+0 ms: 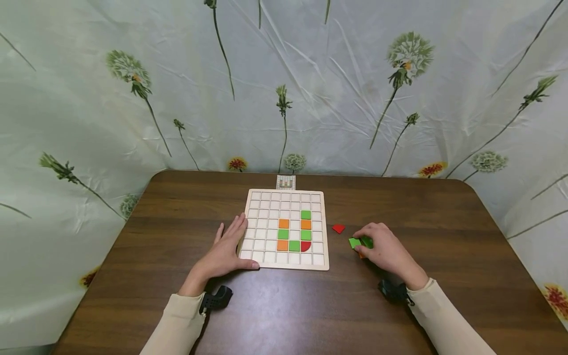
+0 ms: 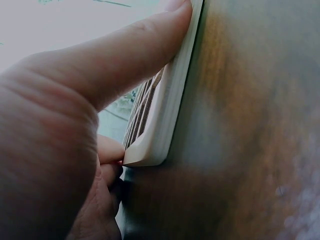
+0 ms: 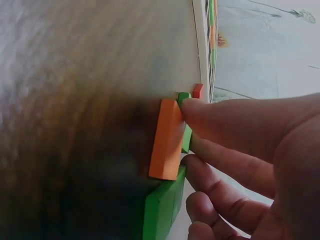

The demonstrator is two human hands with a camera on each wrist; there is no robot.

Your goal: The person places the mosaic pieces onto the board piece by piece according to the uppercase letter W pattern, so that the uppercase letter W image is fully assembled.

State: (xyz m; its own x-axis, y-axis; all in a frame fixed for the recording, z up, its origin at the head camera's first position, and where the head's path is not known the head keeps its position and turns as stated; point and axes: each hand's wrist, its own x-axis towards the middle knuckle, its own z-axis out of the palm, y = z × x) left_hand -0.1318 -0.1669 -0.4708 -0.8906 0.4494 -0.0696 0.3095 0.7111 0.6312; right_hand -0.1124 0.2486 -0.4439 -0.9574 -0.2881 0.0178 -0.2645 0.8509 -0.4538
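Observation:
A pale wooden grid board lies on the table, with several green and orange square tiles and one red quarter-round tile in its cells. My left hand rests against its near left corner, fingers spread along the left side and thumb on the front rim. To the right of the board, my right hand pinches a green tile between thumb and forefinger. Beside that tile, the right wrist view shows an orange tile and more green ones, partly hidden by the hand in the head view.
A red tile lies between the board and my right hand. Behind the board's far edge is a small patterned card. The brown wooden table ends at a flower-print curtain.

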